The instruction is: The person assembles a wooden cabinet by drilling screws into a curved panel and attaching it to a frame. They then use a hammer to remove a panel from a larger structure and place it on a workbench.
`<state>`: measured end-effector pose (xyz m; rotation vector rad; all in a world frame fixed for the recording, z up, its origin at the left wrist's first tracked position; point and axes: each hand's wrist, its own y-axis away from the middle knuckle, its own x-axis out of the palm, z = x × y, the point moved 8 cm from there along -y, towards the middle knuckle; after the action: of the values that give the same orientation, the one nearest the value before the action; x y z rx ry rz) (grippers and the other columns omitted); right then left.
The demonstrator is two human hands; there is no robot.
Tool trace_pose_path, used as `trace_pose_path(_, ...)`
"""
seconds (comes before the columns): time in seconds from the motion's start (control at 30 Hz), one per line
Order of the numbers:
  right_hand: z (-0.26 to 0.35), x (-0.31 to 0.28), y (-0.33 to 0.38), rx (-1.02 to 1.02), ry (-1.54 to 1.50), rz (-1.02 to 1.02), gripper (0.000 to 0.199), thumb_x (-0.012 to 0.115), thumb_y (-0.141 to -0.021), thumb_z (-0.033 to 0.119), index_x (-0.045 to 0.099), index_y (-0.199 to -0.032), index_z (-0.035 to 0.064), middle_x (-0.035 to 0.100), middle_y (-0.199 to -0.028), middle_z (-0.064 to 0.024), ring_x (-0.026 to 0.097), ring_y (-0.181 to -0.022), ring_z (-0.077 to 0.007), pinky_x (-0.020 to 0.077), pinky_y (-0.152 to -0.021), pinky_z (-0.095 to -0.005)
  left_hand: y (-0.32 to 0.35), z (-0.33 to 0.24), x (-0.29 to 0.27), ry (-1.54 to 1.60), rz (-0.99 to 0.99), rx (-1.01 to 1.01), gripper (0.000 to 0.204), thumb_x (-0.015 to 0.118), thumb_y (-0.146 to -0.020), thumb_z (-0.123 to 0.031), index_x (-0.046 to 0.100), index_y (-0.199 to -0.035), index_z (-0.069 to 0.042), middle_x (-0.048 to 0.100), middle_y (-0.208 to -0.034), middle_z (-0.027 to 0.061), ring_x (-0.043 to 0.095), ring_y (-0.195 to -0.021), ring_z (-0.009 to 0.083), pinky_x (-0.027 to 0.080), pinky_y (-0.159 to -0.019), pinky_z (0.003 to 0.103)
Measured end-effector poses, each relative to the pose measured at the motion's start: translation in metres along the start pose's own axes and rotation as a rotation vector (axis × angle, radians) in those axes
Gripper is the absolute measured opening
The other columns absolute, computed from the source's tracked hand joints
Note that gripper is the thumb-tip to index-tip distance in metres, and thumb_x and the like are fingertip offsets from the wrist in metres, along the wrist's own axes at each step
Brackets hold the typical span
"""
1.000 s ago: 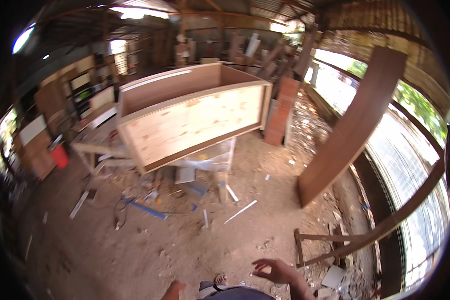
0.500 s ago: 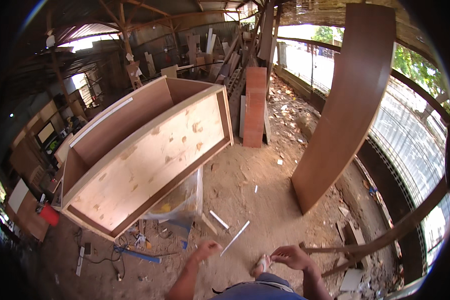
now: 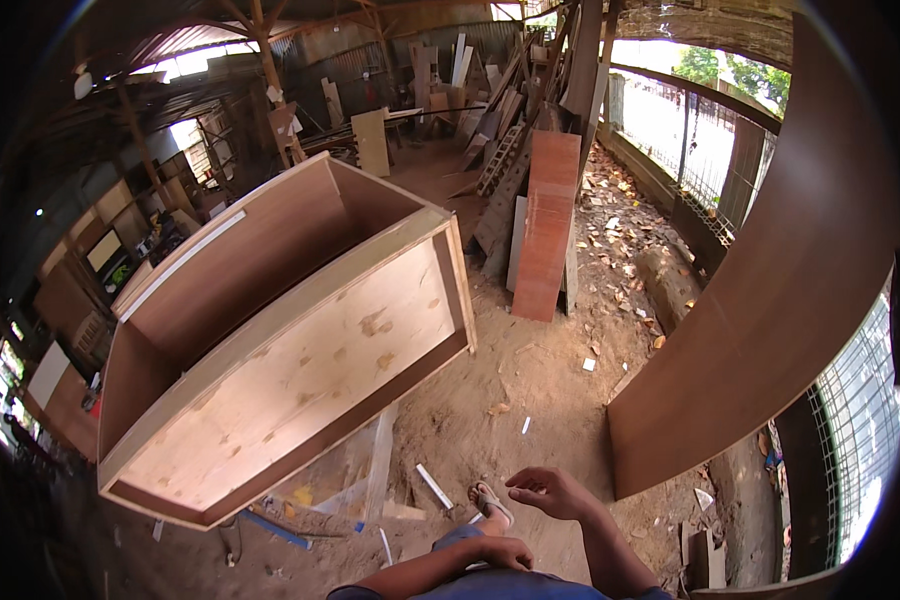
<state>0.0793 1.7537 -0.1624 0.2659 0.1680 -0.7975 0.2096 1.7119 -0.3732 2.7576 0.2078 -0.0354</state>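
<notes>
While the right hand hangs empty with fingers loosely spread above the dusty dirt floor, the left hand curls half-closed, holding nothing. Nearby, a large open plywood box stands with smooth pale panels.

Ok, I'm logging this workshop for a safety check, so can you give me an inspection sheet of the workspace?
Surface: dirt floor, dusty.
Job's things: large open plywood box on a stand; brown panel leaning at right.
Clutter: wood offcuts, dry leaves.
Hands: left hand loosely curled, right hand open; both hold nothing.
Cables: nothing seen for sure.
Surroundings: stacked boards, mesh fence.
</notes>
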Motion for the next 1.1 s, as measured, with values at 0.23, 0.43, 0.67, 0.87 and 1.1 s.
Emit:
trace_pose_path(0.23,0.009,-0.119,-0.111,0.072,0.137,-0.097,0.038,0.072,-0.101,0.034,0.072,-0.123,0.0019,0.076,-0.107,-0.0102,0.072,-0.102,-0.0173,0.0563,-0.089,-0.0328,-0.032,0.004,-0.197,-0.265,-0.068,0.046,0.028,0.072,-0.094,-0.026,0.072,-0.109,-0.002,0.076,-0.096,0.0119,0.068,-0.088,0.0183,0.053,-0.081,0.037)
trace_pose_path(0.43,0.033,-0.229,-0.220,-0.044,-0.007,-0.208,0.034,0.073,-0.101,0.029,0.073,-0.119,0.0009,0.077,-0.102,-0.0091,0.071,-0.093,-0.0131,0.0566,-0.084,-0.0312,0.012,-0.095,-0.353,0.007,-0.460,0.230,0.028,0.074,-0.096,-0.028,0.071,-0.106,-0.003,0.072,-0.090,0.0106,0.066,-0.086,0.0175,0.051,-0.082,0.037)
trace_pose_path(0.67,0.144,-0.269,-0.383,-0.312,-0.184,-0.108,0.034,0.070,-0.103,0.032,0.073,-0.111,-0.0008,0.074,-0.096,-0.0078,0.068,-0.085,-0.0118,0.0550,-0.079,-0.0298,0.087,-0.033,-0.481,0.071,-1.006,0.020,0.024,0.076,-0.093,-0.026,0.075,-0.100,-0.003,0.072,-0.089,0.0092,0.065,-0.081,0.0175,0.053,-0.079,0.034)
trace_pose_path(0.87,0.200,-0.244,-0.468,-0.331,0.025,0.267,0.041,0.063,-0.107,0.036,0.071,-0.093,-0.0020,0.067,-0.074,-0.0031,0.063,-0.073,-0.0089,0.0506,-0.066,-0.0278,0.172,-0.069,-0.530,0.106,-1.296,-0.161,0.027,0.076,-0.096,-0.027,0.073,-0.103,-0.001,0.075,-0.097,0.0113,0.070,-0.091,0.0175,0.055,-0.080,0.034)
trace_pose_path(1.1,0.213,-0.235,-0.483,-0.458,-0.018,0.646,0.037,0.067,-0.105,0.032,0.071,-0.091,-0.0016,0.070,-0.076,-0.0050,0.065,-0.072,-0.0108,0.0507,-0.066,-0.0295,0.204,-0.217,-0.515,0.136,-1.728,-0.078,0.020,0.079,-0.096,-0.014,0.072,-0.109,-0.002,0.075,-0.093,0.0068,0.071,-0.086,0.0139,0.056,-0.079,0.033)
